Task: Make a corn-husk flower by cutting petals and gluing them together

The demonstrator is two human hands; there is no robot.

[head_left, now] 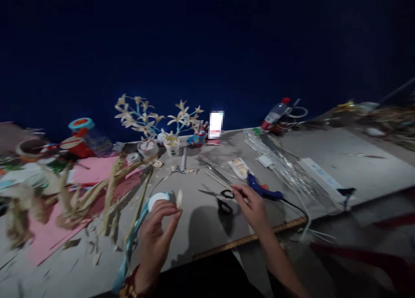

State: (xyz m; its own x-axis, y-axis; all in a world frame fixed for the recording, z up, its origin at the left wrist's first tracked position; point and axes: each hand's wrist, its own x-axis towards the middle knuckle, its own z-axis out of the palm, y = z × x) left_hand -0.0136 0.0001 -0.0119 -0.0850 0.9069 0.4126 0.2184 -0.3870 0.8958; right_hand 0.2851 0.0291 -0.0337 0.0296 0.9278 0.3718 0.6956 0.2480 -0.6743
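My left hand (157, 233) pinches a small pale petal (179, 199) upright between thumb and fingertips, above the table's front part. Behind that hand lies a roll of light blue ribbon (158, 199), its tail running down to the left. My right hand (249, 203) has its fingers closed on a thin pale stick (218, 177), just beside the handles of the black scissors (223, 205). The scissors lie on the table with their blades pointing left. A blue glue gun (262, 189) rests right behind my right hand.
Cream flowers in pots (147, 147) stand at the back, near a lit phone (215, 126). Pink sheets (97, 170) with dried husks (108, 194) cover the left side. Clear-wrapped strips (285, 164), a white box (320, 179) and a red-capped bottle (275, 115) are on the right.
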